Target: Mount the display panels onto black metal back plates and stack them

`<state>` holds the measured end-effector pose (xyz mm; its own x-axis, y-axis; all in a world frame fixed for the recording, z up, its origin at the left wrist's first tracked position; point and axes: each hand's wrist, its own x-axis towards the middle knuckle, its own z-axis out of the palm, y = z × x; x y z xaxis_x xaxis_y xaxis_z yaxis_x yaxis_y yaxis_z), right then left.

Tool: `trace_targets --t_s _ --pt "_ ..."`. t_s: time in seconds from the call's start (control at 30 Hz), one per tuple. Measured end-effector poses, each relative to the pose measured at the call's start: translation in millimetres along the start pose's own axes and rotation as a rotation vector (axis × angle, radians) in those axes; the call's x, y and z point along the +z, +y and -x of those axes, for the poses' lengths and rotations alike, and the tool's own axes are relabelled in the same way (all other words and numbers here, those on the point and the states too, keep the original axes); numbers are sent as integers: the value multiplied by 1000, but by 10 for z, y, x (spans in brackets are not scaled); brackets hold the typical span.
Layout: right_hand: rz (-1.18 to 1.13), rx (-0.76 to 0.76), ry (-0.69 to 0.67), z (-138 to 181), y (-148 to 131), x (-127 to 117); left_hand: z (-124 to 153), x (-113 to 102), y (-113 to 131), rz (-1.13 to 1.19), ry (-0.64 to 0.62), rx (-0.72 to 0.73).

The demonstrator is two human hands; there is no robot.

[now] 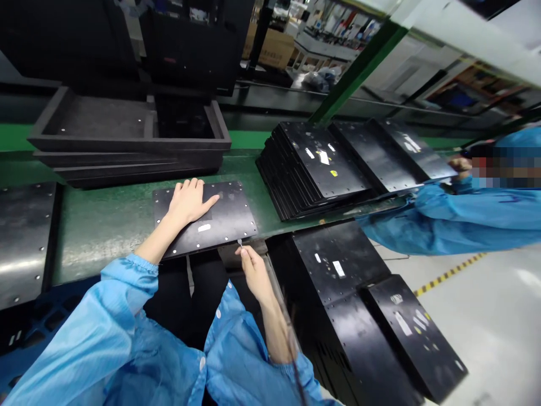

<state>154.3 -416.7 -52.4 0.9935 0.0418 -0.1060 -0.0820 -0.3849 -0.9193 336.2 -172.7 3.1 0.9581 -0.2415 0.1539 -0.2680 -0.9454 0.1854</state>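
A flat black panel [228, 206] with holes along its edges lies on the green bench. My left hand [189, 201] rests on top of it, fingers stretched out and thumb apart, holding nothing. A white label [204, 228] shows on the panel just in front of that hand. At the panel's front right edge, my right hand [252, 265] pinches a small pale piece [240, 242] between thumb and fingertips. Whether this piece is a peeled label or a small tool I cannot make out.
Dark trays [127, 144] are stacked at the back left. Black panels [321, 163] stand piled to the right, with more stacks [359, 316] below the bench edge. Another black panel [25, 237] lies at left. A co-worker's blue sleeve [473, 220] reaches in from the right.
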Motion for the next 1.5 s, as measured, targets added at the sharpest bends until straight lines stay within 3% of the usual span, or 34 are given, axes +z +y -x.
trace_targets --t_s 0.1,0.2,0.33,0.47,0.63,0.77,0.83,0.93,1.07,1.23,1.37,1.5 --pt "256 -13 -45 -50 -201 -276 29 -7 28 49 10 2" --pt "640 59 -115 -87 -427 -445 187 -33 65 93 -15 130" --pt "1073 87 -169 -116 -681 -480 593 -91 124 55 -140 355" --pt "1256 42 -188 -133 -816 -455 928 -189 238 -118 -189 449" --pt "1331 -17 -205 -129 -848 -483 970 -530 360 -254 -87 547" --pt "1335 -67 -192 -154 -857 -519 825 -919 319 -163 -6 455" --pt "1274 -119 -177 -219 -892 -476 764 -1016 297 -117 3 407" --pt "1137 -245 -178 -417 -972 -298 719 -1012 303 -93 12 382" --pt "1027 -386 -347 -849 -1041 -67 733 -950 348 -84 42 366" --pt "961 -424 -463 -1324 -1084 -108 788 -974 390 -109 59 368" --pt "1083 -621 -462 -1345 -1129 -91 803 -948 405 -116 78 363" --pt "1121 -877 -549 -1183 -1040 -36 796 -894 395 -117 100 364"
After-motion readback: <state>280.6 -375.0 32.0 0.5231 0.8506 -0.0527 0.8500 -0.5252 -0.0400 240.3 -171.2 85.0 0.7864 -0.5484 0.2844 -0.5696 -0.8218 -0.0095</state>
